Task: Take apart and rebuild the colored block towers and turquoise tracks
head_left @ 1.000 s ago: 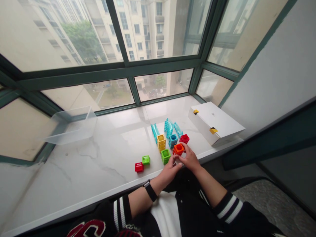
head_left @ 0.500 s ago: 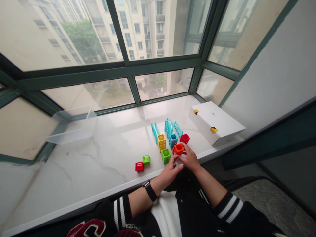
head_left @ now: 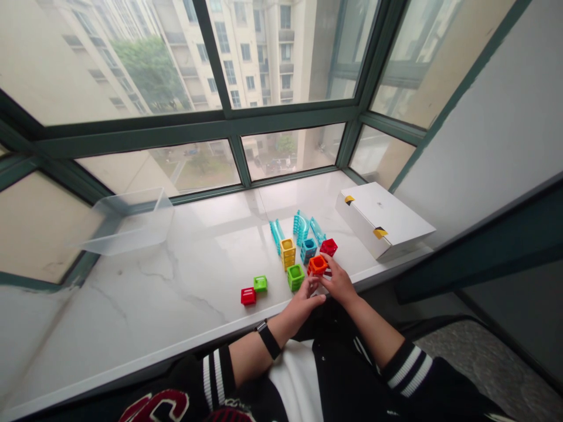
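Observation:
An orange cube-shaped toy block [head_left: 317,265] with a round opening on top is between my hands near the front edge of the sill. My right hand [head_left: 339,285] grips it from the right, fingers and thumb around its side. My left hand [head_left: 302,306] is closed at its near left side, fingertips against its lower edge; part of the block is hidden there. Close by stand a green block [head_left: 295,278], a yellow tower block [head_left: 288,254], a blue block [head_left: 308,251] and a red block [head_left: 329,247].
Clear turquoise track pieces [head_left: 301,227] lie behind the blocks. Left of my hands are a small red block [head_left: 248,296] and a small green block [head_left: 260,284]. A white box [head_left: 387,214] is at the right, a translucent plastic bin [head_left: 127,246] at the far left, windows behind.
The orange block and both hands have shifted very slightly to the left. The other blocks stay where they were.

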Action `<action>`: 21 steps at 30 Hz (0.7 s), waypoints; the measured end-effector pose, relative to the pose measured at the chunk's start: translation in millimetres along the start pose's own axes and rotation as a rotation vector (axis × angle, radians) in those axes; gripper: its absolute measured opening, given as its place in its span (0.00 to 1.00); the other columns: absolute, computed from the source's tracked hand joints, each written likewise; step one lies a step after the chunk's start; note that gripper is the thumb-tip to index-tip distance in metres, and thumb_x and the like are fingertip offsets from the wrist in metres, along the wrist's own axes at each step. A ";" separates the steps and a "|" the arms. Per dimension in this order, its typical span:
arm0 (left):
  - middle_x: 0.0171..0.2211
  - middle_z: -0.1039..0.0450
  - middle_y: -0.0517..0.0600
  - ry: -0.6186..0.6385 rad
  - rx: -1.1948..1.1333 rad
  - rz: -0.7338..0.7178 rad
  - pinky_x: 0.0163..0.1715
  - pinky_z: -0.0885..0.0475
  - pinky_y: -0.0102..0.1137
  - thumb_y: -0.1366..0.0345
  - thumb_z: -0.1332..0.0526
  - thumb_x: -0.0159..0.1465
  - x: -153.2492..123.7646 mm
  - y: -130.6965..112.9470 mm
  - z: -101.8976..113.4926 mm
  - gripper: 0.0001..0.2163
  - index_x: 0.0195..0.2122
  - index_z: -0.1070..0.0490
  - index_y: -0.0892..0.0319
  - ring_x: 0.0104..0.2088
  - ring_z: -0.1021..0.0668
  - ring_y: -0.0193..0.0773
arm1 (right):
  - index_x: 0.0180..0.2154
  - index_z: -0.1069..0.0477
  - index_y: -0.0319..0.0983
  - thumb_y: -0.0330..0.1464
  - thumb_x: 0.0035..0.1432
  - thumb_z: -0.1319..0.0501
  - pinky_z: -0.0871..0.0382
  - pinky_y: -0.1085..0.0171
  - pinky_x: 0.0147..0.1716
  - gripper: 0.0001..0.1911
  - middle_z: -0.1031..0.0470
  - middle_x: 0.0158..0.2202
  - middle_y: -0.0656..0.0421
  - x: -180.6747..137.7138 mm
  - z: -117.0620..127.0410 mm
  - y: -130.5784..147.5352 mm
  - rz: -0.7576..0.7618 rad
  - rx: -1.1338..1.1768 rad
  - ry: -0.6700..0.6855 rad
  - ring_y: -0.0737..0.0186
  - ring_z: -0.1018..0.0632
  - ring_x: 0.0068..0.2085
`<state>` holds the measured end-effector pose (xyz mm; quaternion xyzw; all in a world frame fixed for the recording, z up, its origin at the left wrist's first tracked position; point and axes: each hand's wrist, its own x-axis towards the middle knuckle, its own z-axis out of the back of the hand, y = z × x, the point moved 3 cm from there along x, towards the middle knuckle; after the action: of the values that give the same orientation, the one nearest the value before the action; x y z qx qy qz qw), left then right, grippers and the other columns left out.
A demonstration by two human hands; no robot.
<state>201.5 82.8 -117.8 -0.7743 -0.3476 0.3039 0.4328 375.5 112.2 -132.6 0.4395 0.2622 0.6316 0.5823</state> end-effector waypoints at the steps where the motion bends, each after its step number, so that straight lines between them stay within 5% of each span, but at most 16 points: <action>1: 0.70 0.35 0.57 0.006 -0.009 -0.001 0.72 0.43 0.52 0.60 0.27 0.60 0.2 0.8 0.2 0.25 0.56 0.31 0.52 0.74 0.39 0.55 | 0.68 0.36 0.45 0.37 0.61 0.34 0.16 0.49 0.51 0.35 0.27 0.64 0.49 -0.2 -0.2 -0.2 0.002 -0.003 -0.001 0.48 0.19 0.58; 6: 0.71 0.37 0.57 -0.021 -0.066 0.041 0.73 0.45 0.54 0.63 0.26 0.58 5.3 11.5 4.4 0.27 0.57 0.31 0.52 0.75 0.40 0.56 | 0.68 0.36 0.46 0.37 0.61 0.34 0.15 0.49 0.50 0.36 0.28 0.65 0.49 -0.6 -0.8 -3.6 -0.005 0.004 -0.003 0.47 0.20 0.59; 13: 0.79 0.56 0.53 -0.052 -0.082 0.054 0.71 0.42 0.56 0.61 0.24 0.56 9.6 22.0 8.7 0.28 0.57 0.30 0.51 0.74 0.39 0.60 | 0.68 0.36 0.46 0.36 0.60 0.34 0.15 0.49 0.50 0.36 0.27 0.65 0.50 -0.8 -1.0 -2.6 -0.011 -0.006 -0.007 0.48 0.19 0.58; 21: 0.78 0.53 0.55 -0.051 -0.099 0.055 0.71 0.42 0.58 0.62 0.23 0.53 13.5 26.1 9.2 0.29 0.55 0.30 0.52 0.74 0.39 0.61 | 0.67 0.36 0.44 0.37 0.60 0.34 0.16 0.48 0.51 0.35 0.27 0.64 0.48 -0.6 -1.3 -0.8 -0.015 0.004 -0.009 0.47 0.19 0.58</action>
<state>209.4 87.8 -147.1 -0.7960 -0.3519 0.3176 0.3764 374.7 112.0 -134.0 0.4414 0.2642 0.6247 0.5875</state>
